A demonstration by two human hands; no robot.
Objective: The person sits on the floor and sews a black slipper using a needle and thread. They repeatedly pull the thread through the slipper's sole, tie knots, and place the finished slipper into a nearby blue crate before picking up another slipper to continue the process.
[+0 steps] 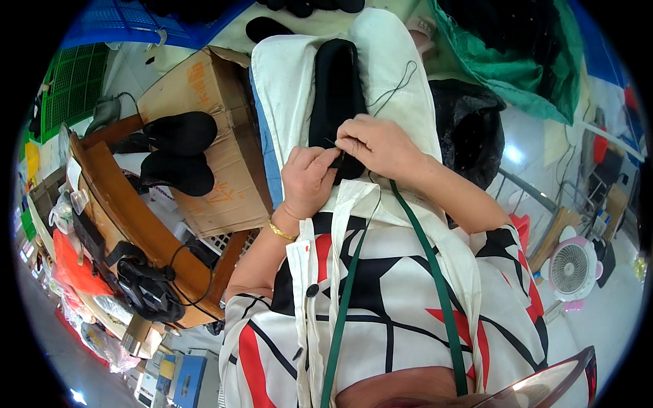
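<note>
A black slip-on shoe (338, 75) lies lengthwise on the white apron (286, 88) over my lap, its near end between my hands. My left hand (309, 178) is closed, thumb and forefinger pinching the shoe's near edge. From the right, my right hand (381, 144) meets it with thumb and forefinger pressed together on a thin, needle-like piece. Black thread (394, 90) runs loosely across the apron beyond my right hand. The fingertips partly hide the pinched spot.
Two black shoes (178, 153) rest on the wooden bench at left, by a cardboard box (197, 88). At right are a black bag (469, 129) and a green sack (503, 61). A pink-and-white fan (573, 267) stands farther right. Dark shoe pieces (266, 28) lie ahead.
</note>
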